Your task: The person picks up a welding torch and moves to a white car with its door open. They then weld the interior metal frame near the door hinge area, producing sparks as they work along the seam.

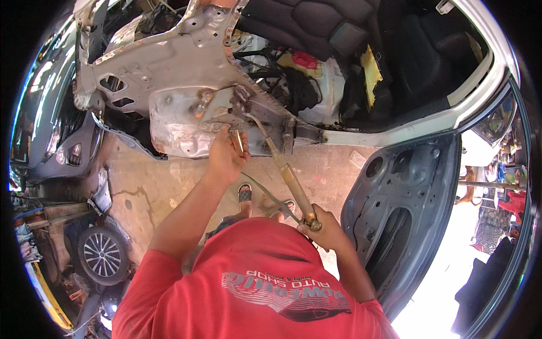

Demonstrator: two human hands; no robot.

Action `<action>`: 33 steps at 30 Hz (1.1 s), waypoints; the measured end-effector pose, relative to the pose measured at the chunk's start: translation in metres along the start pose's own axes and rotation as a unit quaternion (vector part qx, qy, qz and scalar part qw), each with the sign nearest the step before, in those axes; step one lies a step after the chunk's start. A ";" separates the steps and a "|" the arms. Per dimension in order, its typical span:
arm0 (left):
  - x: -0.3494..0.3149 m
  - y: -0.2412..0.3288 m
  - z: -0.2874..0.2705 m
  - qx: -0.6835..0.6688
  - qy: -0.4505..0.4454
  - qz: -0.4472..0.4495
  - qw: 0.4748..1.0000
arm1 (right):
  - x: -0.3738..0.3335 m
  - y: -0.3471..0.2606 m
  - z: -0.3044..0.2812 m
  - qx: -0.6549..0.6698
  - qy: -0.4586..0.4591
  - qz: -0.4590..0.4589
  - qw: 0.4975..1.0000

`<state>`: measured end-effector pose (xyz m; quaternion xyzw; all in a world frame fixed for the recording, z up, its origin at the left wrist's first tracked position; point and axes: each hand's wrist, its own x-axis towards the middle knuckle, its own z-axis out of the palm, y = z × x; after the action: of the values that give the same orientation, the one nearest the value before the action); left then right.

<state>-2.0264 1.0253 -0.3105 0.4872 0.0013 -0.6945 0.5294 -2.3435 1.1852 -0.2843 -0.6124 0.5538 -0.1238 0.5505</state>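
My left hand (224,153) is raised to the bare metal car body panel (180,73) and pinches a short copper-coloured rod (238,141) against a scorched, rusty patch. My right hand (326,230) is closed around the lower end of a long brass gas torch (291,179). The torch slants up and left, and its thin bent tip (255,121) reaches the panel just right of the rod. A green hose (270,195) trails down from the torch toward my red shirt.
An open, stripped grey car door (395,203) stands at the right. Dark car seats (316,22) show inside the body shell. A grey car (51,130) and a loose wheel (101,254) are at the left. My sandalled foot (244,195) rests on the concrete floor (147,186).
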 end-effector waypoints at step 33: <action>-0.016 0.024 0.006 0.048 -0.077 -0.013 0.996 | 0.002 0.005 0.007 0.024 -0.022 -0.012 0.999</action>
<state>-2.0135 1.0234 -0.2837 0.4570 -0.0669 -0.7362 0.4946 -2.3396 1.1883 -0.2919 -0.6082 0.5306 -0.1306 0.5758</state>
